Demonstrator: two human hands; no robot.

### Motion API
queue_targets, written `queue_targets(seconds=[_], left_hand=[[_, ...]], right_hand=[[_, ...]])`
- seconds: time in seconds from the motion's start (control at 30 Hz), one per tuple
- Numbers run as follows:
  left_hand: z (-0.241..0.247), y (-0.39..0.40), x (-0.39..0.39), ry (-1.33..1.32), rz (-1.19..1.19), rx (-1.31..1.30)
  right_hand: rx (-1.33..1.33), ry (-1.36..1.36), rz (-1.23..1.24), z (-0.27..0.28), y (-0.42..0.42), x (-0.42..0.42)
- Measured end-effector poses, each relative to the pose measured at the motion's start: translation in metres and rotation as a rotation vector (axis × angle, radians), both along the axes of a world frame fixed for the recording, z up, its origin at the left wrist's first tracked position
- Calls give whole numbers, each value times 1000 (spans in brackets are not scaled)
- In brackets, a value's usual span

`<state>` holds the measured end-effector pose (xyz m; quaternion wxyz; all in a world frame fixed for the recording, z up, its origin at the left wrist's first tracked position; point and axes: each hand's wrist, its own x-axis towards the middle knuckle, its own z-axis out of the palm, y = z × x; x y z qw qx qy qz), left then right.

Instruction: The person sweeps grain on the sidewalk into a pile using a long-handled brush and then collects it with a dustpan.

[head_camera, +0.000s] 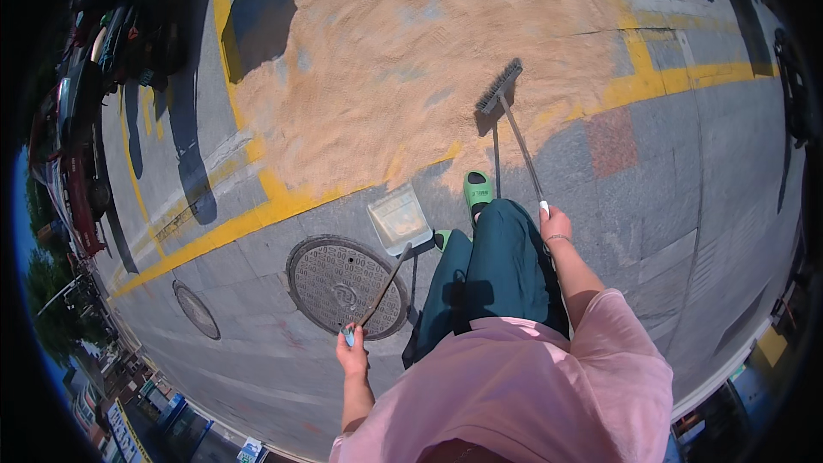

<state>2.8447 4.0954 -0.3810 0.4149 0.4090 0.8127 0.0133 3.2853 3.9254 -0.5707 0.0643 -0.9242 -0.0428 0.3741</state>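
Observation:
My left hand [352, 348] is closed around the handle end of a long-handled dustpan [400, 218]. The dustpan's pale plastic pan rests on the pavement, with some tan material inside. In my right hand [555, 226] is the white-tipped handle of a push broom [499, 87]. Its dark bristle head is tilted over a wide spread of tan granular material, perhaps sawdust or sand [386, 77], and casts a shadow there. The spread covers grey paving and parts of the yellow lines. My feet, in green clogs [478, 190], stand at its near edge.
A round manhole cover [344, 286] lies beside the dustpan, and a smaller cover [196, 310] is farther left. Yellow painted lines [212, 241] cross the grey paving. Parked vehicles [80, 161] stand at the far left. A reddish paving patch [611, 141] is right of the broom.

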Motion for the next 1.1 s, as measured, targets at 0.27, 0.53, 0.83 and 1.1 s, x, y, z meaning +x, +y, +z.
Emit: queue_targets(seconds=[0.27, 0.53, 0.83, 1.1], left_hand=[[-7, -40, -52, -39, 81, 15], [-11, -60, -95, -26, 124, -25], [-25, -82, -140, -50, 149, -25], [-49, -99, -160, -51, 148, 4]], right_hand=[[-145, -39, 29, -44, 100, 83], [227, 232, -138, -68, 236, -72], [433, -58, -91, -93, 164, -71], [487, 408, -857, -80, 234, -135]])
